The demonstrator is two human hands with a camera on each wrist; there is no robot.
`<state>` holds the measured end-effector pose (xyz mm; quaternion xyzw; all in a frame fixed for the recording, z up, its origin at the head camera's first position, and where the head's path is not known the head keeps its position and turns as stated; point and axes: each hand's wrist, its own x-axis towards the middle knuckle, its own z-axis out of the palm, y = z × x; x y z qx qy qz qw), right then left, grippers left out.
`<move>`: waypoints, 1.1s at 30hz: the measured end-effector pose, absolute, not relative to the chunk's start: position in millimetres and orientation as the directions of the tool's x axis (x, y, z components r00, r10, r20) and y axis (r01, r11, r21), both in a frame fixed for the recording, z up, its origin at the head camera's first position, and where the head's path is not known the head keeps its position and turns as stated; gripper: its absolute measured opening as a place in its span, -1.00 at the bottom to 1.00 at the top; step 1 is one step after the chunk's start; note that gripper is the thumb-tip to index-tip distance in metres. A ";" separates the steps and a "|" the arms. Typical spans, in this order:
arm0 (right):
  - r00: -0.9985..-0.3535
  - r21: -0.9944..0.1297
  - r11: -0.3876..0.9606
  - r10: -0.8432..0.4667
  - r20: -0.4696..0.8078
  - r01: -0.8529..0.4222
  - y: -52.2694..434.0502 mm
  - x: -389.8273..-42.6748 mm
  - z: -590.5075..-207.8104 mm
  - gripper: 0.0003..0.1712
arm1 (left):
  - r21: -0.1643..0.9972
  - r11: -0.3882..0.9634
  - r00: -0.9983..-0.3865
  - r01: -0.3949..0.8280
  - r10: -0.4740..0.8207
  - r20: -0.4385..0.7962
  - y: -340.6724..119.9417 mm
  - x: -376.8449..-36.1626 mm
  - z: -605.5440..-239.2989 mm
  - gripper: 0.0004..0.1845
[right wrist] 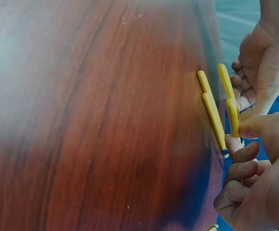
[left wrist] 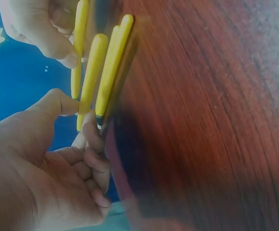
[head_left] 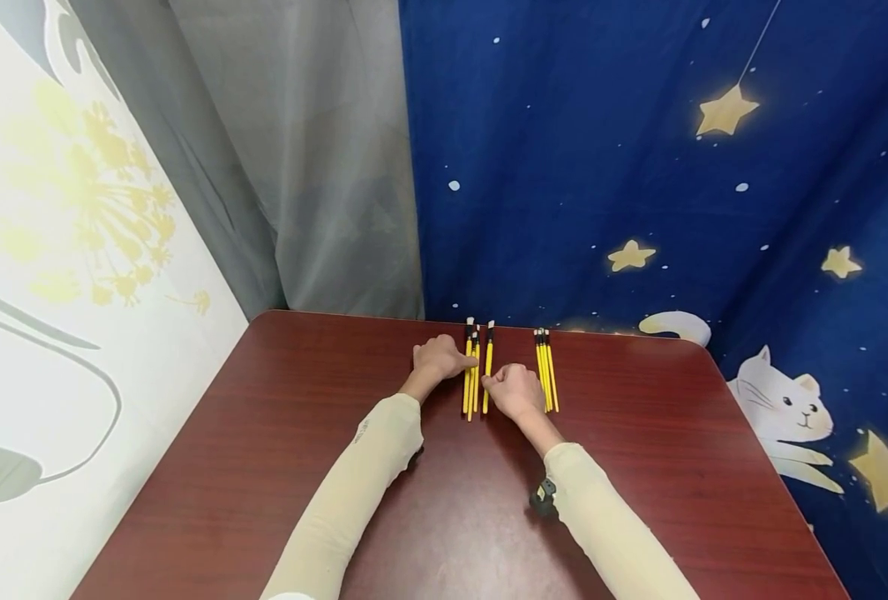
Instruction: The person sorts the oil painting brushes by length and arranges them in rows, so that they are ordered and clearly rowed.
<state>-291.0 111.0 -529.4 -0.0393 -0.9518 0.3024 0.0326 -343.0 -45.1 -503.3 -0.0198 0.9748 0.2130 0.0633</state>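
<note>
Near the far edge of the table, at about its middle, lie two groups of yellow brushes with dark tips. Both hands are at the left group. The left hand has its thumb and bent fingers closed on the brushes at that group's left side, and the right hand pinches one brush at its right side. The second group lies apart, just right of the right hand, untouched.
</note>
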 end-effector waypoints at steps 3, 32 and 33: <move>-0.995 -0.576 0.816 0.087 0.051 0.042 112.2 -286.4 -526.3 -0.63 | 0.453 0.891 -0.991 -0.039 0.022 -0.130 -45.4 -339.1 -502.7 -0.52; -0.995 -0.591 0.800 -0.078 0.067 -0.102 136.6 -208.8 -532.2 -0.77 | 0.512 0.853 -0.953 0.101 0.231 -0.197 -44.0 -269.4 -508.5 -0.52; -0.995 -0.584 0.805 -0.076 0.067 -0.101 136.7 -205.6 -531.9 -0.77 | 0.503 0.858 -0.951 0.104 0.234 -0.203 -43.7 -266.4 -508.3 -0.52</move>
